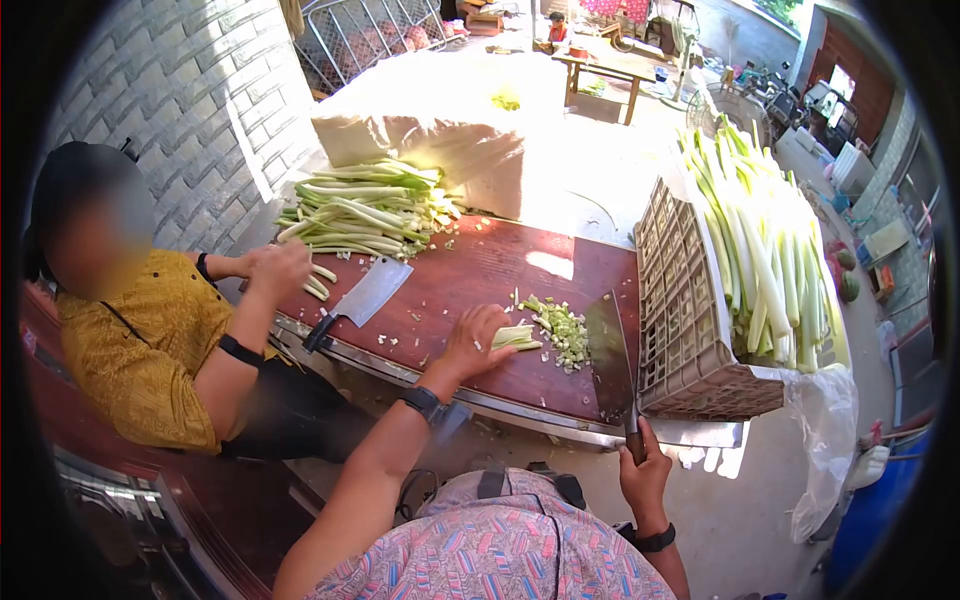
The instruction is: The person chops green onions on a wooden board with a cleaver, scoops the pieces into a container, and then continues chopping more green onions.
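My left hand [472, 345] presses a short bundle of green onion stalks [516, 338] onto the dark red table [470, 262], fingers closed around it. To the right of the bundle lies a heap of chopped green onion [563, 333]. My right hand [643, 468] grips the handle of a cleaver [612, 365], whose broad blade stands at the right of the chopped pieces, apart from the bundle. A second cleaver [374, 290] lies flat on the table, left of my hands.
At the left, a co-worker in a yellow shirt [145, 350] has hands [280, 268] beside a pile of whole stalks [365, 210]. A plastic crate [685, 300] full of upright green onions [760, 250] borders the table's right end. Behind stands a cloth-covered stack [430, 145].
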Tool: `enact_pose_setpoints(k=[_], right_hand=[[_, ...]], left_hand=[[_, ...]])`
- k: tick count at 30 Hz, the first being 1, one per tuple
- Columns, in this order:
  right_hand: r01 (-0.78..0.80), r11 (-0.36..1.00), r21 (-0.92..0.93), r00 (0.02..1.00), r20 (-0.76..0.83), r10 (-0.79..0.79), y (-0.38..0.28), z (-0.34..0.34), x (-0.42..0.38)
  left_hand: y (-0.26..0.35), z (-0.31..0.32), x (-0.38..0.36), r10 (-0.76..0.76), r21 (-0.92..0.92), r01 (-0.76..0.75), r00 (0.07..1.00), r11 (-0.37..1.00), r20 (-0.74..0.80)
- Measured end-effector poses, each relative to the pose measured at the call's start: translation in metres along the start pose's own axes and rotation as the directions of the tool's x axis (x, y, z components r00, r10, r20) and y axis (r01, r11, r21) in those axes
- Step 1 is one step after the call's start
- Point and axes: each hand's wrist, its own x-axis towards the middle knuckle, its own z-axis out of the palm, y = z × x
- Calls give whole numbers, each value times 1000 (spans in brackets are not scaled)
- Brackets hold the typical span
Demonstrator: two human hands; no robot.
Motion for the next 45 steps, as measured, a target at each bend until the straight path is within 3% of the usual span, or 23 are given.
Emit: enact_pose_setpoints(k=[4, 8, 10, 13, 17, 20, 26, 28, 34, 36, 37, 39, 43, 45], right_hand=[[36, 999, -11, 999, -4, -36, -5, -1, -1], [61, 996, -59, 997, 43, -58, -30, -7, 0], [210, 975, -69, 978, 29, -208, -43, -2, 7], [312, 946, -90, 949, 84, -305, -55, 11, 19], [363, 869, -335, 929, 200, -311, -69, 24, 32], [362, 834, -418, 932, 196, -306, -66, 40, 39], [370, 861, -348, 917, 284, -279, -62, 45, 37], [369, 875, -313, 914, 290, -282, -60, 45, 39], [275, 924, -266, 923, 340, -177, -55, 39, 51], [117, 990, -74, 911, 404, -77, -63, 32, 55], [119, 990, -74, 911, 404, -79, -64, 30, 54], [267, 950, -159, 910, 367, -194, -65, 28, 51], [318, 931, -181, 905, 349, -241, -76, 24, 44], [433, 866, -251, 872, 361, -331, -79, 23, 42]], left_hand=[[-7, 16, -22, -38, -68, 50, 985, 996, 171], [7, 24, -31, -59, -81, 68, 992, 994, 112], [16, 22, -30, -123, -35, 126, 990, 991, 74], [27, 16, -27, -141, -37, 143, 988, 989, 70], [31, 17, -24, -155, -1, 155, 987, 988, 46], [28, 20, -23, -157, 9, 157, 988, 988, 5], [21, 27, -34, -183, -61, 187, 981, 980, 64], [21, 25, -33, -121, -93, 124, 992, 988, 36], [27, 27, -25, -102, -82, 105, 994, 991, 35], [27, 26, -25, -93, -84, 95, 995, 992, 27], [27, 25, -25, -86, -84, 87, 996, 993, 20], [26, 27, -26, -90, -92, 91, 996, 992, 16], [25, 29, -28, -103, -86, 104, 995, 991, 12], [28, 28, -26, -107, -79, 106, 994, 991, 1]])
